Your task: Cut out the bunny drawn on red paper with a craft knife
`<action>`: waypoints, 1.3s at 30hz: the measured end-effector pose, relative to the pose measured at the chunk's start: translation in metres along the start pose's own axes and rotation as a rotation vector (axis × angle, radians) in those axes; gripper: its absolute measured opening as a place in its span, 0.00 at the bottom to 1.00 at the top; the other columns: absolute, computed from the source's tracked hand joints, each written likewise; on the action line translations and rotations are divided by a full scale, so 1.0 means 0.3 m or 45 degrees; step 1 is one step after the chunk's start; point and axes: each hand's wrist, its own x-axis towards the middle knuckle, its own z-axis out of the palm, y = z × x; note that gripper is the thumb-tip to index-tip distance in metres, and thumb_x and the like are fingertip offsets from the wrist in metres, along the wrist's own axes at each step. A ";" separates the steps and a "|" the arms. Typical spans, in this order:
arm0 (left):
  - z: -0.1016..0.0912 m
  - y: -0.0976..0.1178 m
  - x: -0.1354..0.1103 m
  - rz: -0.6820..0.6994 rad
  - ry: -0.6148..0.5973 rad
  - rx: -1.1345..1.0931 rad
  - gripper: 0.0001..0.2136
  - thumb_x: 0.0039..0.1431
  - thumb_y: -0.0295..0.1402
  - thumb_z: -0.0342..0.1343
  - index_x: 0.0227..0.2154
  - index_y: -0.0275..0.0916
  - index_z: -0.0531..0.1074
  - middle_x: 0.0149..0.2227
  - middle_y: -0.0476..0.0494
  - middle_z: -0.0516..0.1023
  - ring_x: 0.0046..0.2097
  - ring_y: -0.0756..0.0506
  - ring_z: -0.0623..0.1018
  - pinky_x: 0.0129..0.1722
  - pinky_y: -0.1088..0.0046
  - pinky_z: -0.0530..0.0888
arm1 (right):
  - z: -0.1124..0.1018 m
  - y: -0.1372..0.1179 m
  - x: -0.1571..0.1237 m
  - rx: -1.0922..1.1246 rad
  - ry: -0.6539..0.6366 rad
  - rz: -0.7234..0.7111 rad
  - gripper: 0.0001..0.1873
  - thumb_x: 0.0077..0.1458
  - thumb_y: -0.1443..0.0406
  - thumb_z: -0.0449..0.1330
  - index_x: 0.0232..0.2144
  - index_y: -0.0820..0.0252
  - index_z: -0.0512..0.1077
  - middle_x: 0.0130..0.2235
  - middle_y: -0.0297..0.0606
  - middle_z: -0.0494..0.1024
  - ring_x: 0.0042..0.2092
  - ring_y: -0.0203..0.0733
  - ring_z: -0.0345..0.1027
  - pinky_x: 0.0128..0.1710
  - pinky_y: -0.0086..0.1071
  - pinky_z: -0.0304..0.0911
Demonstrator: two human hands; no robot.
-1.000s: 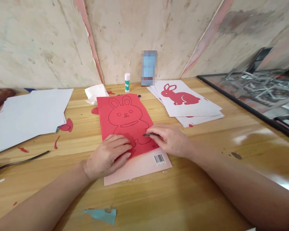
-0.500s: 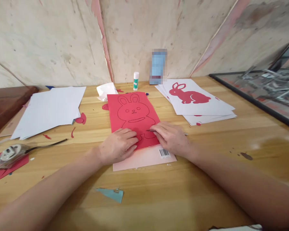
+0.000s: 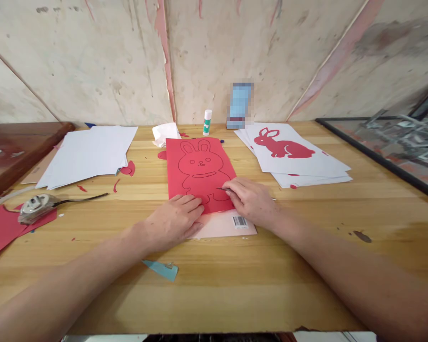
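A wooden table's (image 3: 214,299) front edge ran along the bottom of the frame, open wood stretching from it to a blue scrap (image 3: 166,270) lower left of centre. At centre, red paper (image 3: 203,164) with a drawn rabbit overlapped a pale booklet (image 3: 223,229). The left hand (image 3: 176,216) rested, fingers loosely bent, on the paper's lower left edge; apart from it, the right hand (image 3: 251,199) pinched a thin dark tool (image 3: 221,189) above the paper's right side. Beyond, a glue stick (image 3: 207,123) stood upright at upper centre.
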 end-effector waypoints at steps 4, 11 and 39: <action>0.010 0.006 -0.026 -0.064 0.072 -0.058 0.14 0.66 0.34 0.44 0.47 0.34 0.70 0.51 0.37 0.73 0.52 0.39 0.73 0.50 0.58 0.71 | -0.004 0.006 0.005 0.041 0.014 0.057 0.10 0.59 0.70 0.48 0.38 0.60 0.69 0.37 0.40 0.76 0.39 0.43 0.68 0.38 0.35 0.62; 0.032 -0.047 -0.063 -0.373 0.197 -0.101 0.20 0.60 0.40 0.52 0.52 0.36 0.67 0.56 0.37 0.69 0.56 0.39 0.69 0.55 0.58 0.67 | -0.013 0.057 0.030 0.096 0.019 0.347 0.10 0.59 0.68 0.49 0.38 0.58 0.69 0.39 0.40 0.77 0.40 0.45 0.70 0.38 0.37 0.63; 0.043 -0.088 -0.078 -0.561 0.099 -0.265 0.37 0.53 0.53 0.56 0.62 0.38 0.55 0.64 0.34 0.54 0.65 0.33 0.54 0.61 0.51 0.57 | -0.081 0.042 0.059 -0.180 -0.504 0.565 0.11 0.57 0.57 0.54 0.29 0.58 0.66 0.27 0.38 0.74 0.29 0.42 0.67 0.26 0.32 0.53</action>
